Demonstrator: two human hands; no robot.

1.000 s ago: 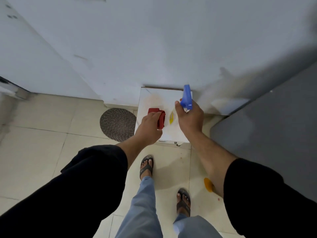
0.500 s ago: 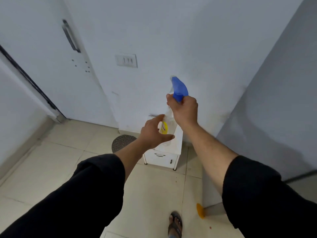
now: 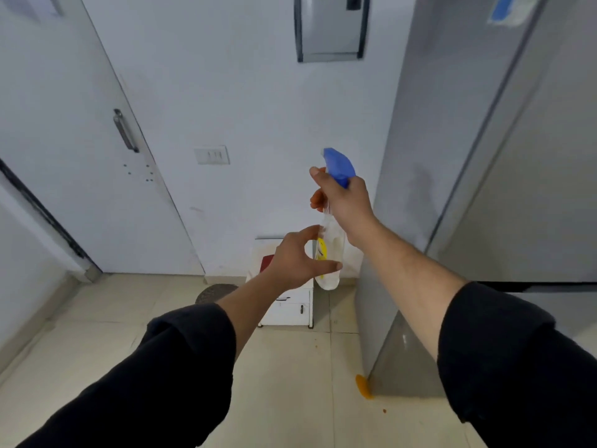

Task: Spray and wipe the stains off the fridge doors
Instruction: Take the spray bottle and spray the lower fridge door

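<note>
**tilefan:** so what actually changed in the last second?

**mopguy:** A second ago both hands were down at the little cabinet, the left one on the cloth. Now the left hand (image 3: 297, 261) has let the cloth go. It's up with its fingers in a loose C beside the lower body of the clear plastic spray bottle with the blue trigger head (image 3: 332, 240). The thumb crosses in front of the bottle, but I can't tell if it touches (looks more like steadying than holding). The right hand (image 3: 347, 202) is clenched round the bottle's neck just under the blue head. The bottle hangs upright below it, lifted well clear of the cabinet.

**tilefan:** and the cloth?

**mopguy:** The folded red cloth (image 3: 267, 263) lies on top of the small white cabinet (image 3: 290, 307) by the wall, behind and below the hands. My guess is spray first, wipe later, so it'll need fetching again.

**tilefan:** fridge?

**mopguy:** The tall grey fridge door (image 3: 542, 176) is to the right of the gripping hand, well apart from the nozzle. The nozzle points roughly at the wall ahead, so I reckon it needs a turn right before any squeeze. I can't make out stains on the door, too blurry.
</note>
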